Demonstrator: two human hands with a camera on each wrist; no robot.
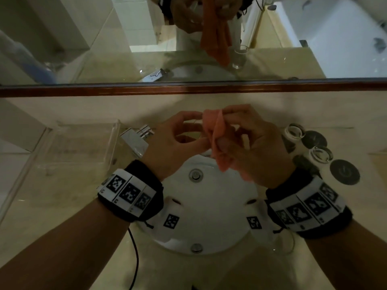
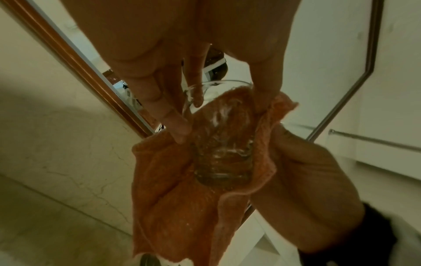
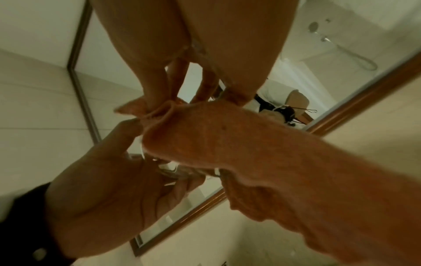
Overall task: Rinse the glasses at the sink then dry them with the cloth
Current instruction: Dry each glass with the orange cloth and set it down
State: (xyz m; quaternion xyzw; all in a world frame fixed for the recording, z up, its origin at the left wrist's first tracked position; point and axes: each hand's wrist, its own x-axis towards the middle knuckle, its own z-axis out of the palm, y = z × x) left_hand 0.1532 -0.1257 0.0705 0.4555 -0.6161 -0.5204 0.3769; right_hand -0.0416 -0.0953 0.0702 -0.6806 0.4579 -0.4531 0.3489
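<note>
Above the round white basin (image 1: 209,206) we hold one tumbler (image 2: 218,144): our left hand (image 1: 173,143) clasps it, our right hand (image 1: 251,151) pinches the orange cloth (image 2: 182,207) around it. Drying is underway; two more glasses (image 1: 294,131) wait right of the basin.

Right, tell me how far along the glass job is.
In hand: the left hand holds a glass over the sink while the right hand works the orange cloth around it. Droplets show on that glass, so drying is not finished. Two more glasses stand on the counter to the right; whether they are rinsed or dried cannot be told.
</note>
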